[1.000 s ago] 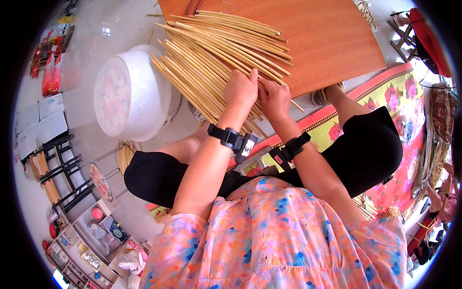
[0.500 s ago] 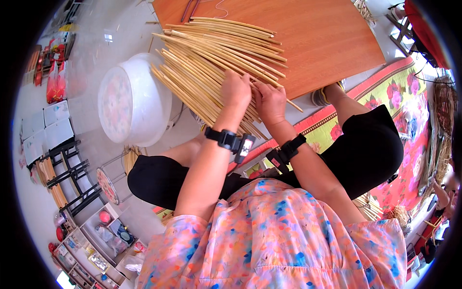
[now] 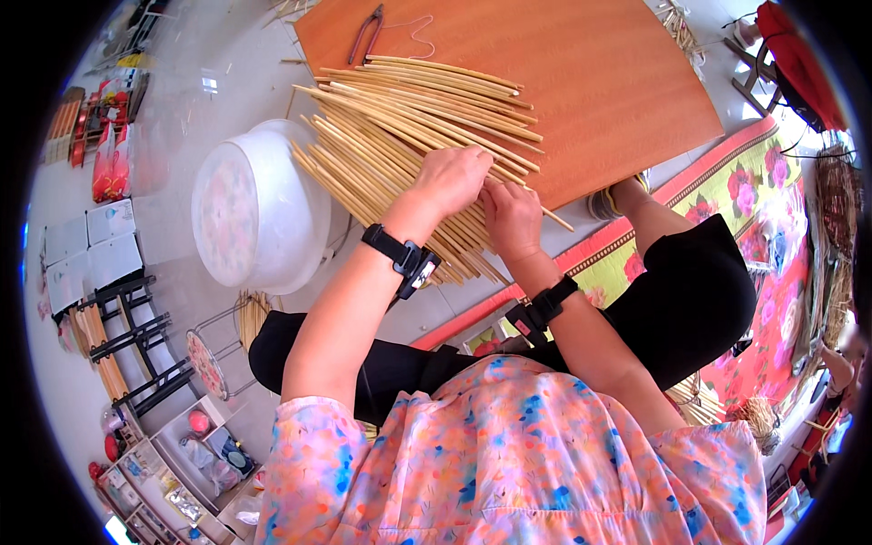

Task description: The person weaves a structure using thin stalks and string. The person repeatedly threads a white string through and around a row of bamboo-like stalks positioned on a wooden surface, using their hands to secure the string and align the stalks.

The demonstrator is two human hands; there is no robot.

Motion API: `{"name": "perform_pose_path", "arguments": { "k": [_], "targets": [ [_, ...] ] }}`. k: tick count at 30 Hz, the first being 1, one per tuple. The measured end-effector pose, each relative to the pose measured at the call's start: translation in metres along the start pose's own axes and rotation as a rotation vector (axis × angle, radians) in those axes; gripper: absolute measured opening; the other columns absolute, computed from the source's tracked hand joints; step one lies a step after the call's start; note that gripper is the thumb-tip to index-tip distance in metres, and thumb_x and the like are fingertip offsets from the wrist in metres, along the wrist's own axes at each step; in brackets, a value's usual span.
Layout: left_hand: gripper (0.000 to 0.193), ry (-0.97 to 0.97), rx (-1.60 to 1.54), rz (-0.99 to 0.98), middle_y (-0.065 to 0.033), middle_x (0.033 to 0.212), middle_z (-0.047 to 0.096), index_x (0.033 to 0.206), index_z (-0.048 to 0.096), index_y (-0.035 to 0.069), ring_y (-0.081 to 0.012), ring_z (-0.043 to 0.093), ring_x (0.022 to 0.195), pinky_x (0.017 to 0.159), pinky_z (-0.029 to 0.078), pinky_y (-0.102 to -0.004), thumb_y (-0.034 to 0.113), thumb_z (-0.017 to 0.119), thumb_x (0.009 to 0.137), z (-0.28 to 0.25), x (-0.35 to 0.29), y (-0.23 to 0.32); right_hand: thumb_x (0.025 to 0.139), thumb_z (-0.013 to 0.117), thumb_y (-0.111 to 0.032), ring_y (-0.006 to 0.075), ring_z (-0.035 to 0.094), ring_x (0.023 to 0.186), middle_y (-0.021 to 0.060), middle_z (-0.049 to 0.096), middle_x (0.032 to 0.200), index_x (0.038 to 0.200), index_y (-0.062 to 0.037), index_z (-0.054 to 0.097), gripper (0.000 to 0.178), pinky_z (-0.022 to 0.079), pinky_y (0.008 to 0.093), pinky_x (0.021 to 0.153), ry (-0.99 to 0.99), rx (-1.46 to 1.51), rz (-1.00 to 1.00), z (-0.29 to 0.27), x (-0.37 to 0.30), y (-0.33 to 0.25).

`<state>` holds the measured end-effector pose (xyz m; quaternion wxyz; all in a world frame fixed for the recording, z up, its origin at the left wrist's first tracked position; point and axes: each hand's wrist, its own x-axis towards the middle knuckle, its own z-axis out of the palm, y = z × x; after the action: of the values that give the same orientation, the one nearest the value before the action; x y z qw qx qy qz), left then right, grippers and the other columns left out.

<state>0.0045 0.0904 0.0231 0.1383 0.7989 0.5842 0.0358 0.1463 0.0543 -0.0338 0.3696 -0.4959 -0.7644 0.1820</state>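
A fanned row of long yellow reed stalks (image 3: pixel 409 100) lies across the corner of the orange-brown tabletop (image 3: pixel 618 91) and reaches out past its near edge. Over the middle of the row my left hand (image 3: pixel 454 177) is closed, its fingertips curled down; what they pinch is hidden. Just to its right and nearer to me, my right hand (image 3: pixel 513 218) is closed on the stalks, with one stalk's end sticking out beyond the knuckles. The two hands almost touch. Red-handled pliers (image 3: pixel 367 34) and a loose pale thread (image 3: pixel 420 38) lie beyond the stalks.
At the left stands a white translucent plastic tub (image 3: pixel 263 209). A round-topped stool (image 3: pixel 206 363) is nearer, beside a stalk bundle (image 3: pixel 254 318). Floral matting (image 3: pixel 699 204) covers the floor at right. A compartmented shelf (image 3: pixel 186 463) stands at lower left.
My left forearm has swung outward to the left, and the left hand has turned over the stalks. The table and stalks sit slightly lower in view, showing more of the pliers.
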Motion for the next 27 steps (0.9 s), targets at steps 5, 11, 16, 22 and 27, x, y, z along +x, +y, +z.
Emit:
{"name": "perform_pose_path", "arguments": {
  "k": [5, 11, 16, 22, 27],
  "targets": [
    [0.007, 0.318, -0.149, 0.024, -0.0093, 0.083, 0.062, 0.082, 0.057, 0.007, -0.0314, 0.063, 0.079, 0.062, 0.051, -0.0413, 0.013, 0.056, 0.086, -0.009, 0.028, 0.013, 0.073, 0.063, -0.005, 0.0279, 0.058, 0.071, 0.0089, 0.056, 0.070, 0.087, -0.0085, 0.064, 0.014, 0.049, 0.0408, 0.063, -0.114, 0.087, -0.043, 0.013, -0.015, 0.001],
    [0.014, 0.211, -1.029, -0.339, -0.0050, 0.074, 0.062, 0.093, 0.056, 0.004, -0.0093, 0.059, 0.057, 0.050, 0.047, -0.0224, 0.014, 0.048, 0.099, -0.031, 0.044, 0.002, 0.078, 0.064, -0.007, 0.0289, 0.058, 0.076, 0.0093, 0.058, 0.077, 0.088, -0.0075, 0.066, 0.010, 0.050, 0.0393, 0.067, -0.058, 0.049, 0.036, 0.005, -0.007, -0.005],
    [0.015, 0.226, -1.318, -0.440, -0.0058, 0.080, 0.064, 0.094, 0.054, 0.007, -0.0111, 0.063, 0.065, 0.056, 0.050, -0.0206, 0.018, 0.047, 0.101, -0.053, 0.020, -0.018, 0.079, 0.065, -0.008, 0.0291, 0.059, 0.078, 0.0092, 0.059, 0.079, 0.089, -0.0074, 0.066, 0.010, 0.050, 0.0387, 0.068, -0.056, 0.030, 0.035, 0.007, -0.010, -0.006],
    [0.016, 0.508, -1.433, -0.249, -0.0081, 0.086, 0.065, 0.095, 0.053, 0.006, -0.0163, 0.067, 0.075, 0.069, 0.056, -0.0254, 0.018, 0.046, 0.102, -0.092, 0.019, -0.006, 0.080, 0.064, -0.007, 0.0303, 0.058, 0.079, 0.0095, 0.059, 0.081, 0.092, -0.0074, 0.067, 0.012, 0.050, 0.0400, 0.069, -0.066, 0.018, -0.024, 0.006, -0.010, -0.007],
    [0.015, 0.482, -1.338, -0.191, -0.0092, 0.088, 0.065, 0.095, 0.054, 0.005, -0.0191, 0.069, 0.081, 0.072, 0.056, -0.0263, 0.017, 0.046, 0.102, -0.090, 0.028, -0.003, 0.081, 0.063, -0.012, 0.0314, 0.057, 0.081, 0.0088, 0.061, 0.084, 0.096, -0.0088, 0.069, 0.016, 0.049, 0.0423, 0.071, -0.153, -0.093, -0.091, -0.002, -0.008, -0.013]
  ]
}}
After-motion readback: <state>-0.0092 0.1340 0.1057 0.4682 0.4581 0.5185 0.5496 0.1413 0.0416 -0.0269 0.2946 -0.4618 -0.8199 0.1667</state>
